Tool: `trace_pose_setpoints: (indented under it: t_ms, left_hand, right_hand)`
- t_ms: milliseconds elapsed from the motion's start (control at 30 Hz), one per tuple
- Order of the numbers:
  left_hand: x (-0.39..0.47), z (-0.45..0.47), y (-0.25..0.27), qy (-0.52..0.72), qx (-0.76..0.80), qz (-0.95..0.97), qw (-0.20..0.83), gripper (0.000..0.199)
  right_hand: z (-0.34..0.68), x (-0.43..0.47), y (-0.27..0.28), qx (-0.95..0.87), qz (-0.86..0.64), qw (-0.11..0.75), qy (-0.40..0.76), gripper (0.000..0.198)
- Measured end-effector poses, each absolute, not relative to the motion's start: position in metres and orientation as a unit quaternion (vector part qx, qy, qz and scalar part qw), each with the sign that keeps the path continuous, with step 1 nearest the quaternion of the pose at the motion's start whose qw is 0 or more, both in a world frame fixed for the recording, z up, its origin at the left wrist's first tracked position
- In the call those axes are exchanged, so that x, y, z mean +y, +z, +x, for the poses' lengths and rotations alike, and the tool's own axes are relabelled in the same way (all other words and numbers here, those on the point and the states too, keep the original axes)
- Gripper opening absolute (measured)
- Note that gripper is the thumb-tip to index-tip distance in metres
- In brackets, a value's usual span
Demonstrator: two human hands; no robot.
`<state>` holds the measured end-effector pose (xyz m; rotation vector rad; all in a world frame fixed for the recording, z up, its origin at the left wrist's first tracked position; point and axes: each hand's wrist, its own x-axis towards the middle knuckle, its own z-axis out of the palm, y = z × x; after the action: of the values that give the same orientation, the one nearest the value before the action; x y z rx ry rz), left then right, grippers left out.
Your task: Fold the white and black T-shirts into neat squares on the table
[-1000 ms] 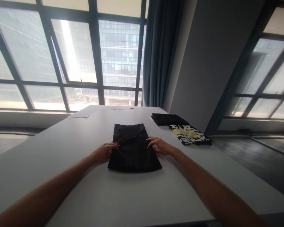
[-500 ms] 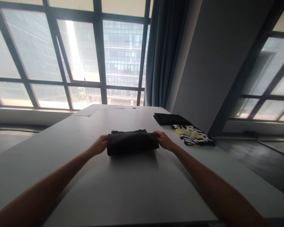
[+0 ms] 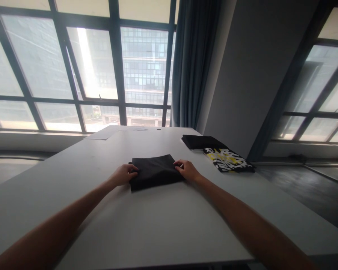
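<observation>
A folded black cloth, probably a garment, rests on the white table in front of me. At its left edge is my left hand, fingers bent and closed on the cloth's side. My right hand grips the opposite edge, its curled fingertips on the upper right part of the cloth. The undersides of the cloth's edges are hidden by my hands.
Toward the back right of the table lie another folded black cloth and a folded black, white and yellow patterned cloth. Paper sheets lie at the far left. A curtain hangs beside the windows.
The black cloth, raised and folded over between my hands before, now lies flatter on the table. My fingers have shifted onto its side edges.
</observation>
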<state>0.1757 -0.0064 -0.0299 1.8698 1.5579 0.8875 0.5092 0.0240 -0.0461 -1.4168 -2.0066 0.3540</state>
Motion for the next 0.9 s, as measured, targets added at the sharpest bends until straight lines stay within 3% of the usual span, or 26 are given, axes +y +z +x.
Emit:
trace_pose_setpoints:
  t_ms: [233,367,467,533,633,733,900]
  left_hand:
    - [-0.015,0.172,-0.031,0.24,0.548,0.689,0.409,0.068]
    - [-0.008,0.17,-0.037,0.245,0.548,0.713,0.363,0.046]
    - [-0.002,0.171,-0.037,0.306,0.598,0.699,0.245,0.026]
    - [0.001,0.171,-0.036,0.352,0.619,0.677,0.186,0.026]
    - [0.002,0.169,-0.033,0.371,0.623,0.656,0.21,0.033]
    - [0.002,0.165,-0.032,0.34,0.62,0.666,0.239,0.034]
    - [0.0,0.163,-0.03,0.243,0.64,0.71,0.166,0.03]
  right_hand:
    - [0.513,0.027,-0.046,-0.773,-0.523,0.306,0.187,0.032]
    - [0.518,0.029,-0.045,-0.772,-0.522,0.297,0.209,0.03]
    - [0.512,0.027,-0.047,-0.764,-0.527,0.306,0.212,0.026]
    - [0.506,0.025,-0.049,-0.76,-0.521,0.313,0.231,0.027]
    - [0.5,0.023,-0.05,-0.756,-0.512,0.318,0.254,0.03]
    - [0.501,0.023,-0.048,-0.754,-0.51,0.323,0.26,0.024]
    - [0.504,0.023,-0.044,-0.757,-0.516,0.308,0.256,0.017]
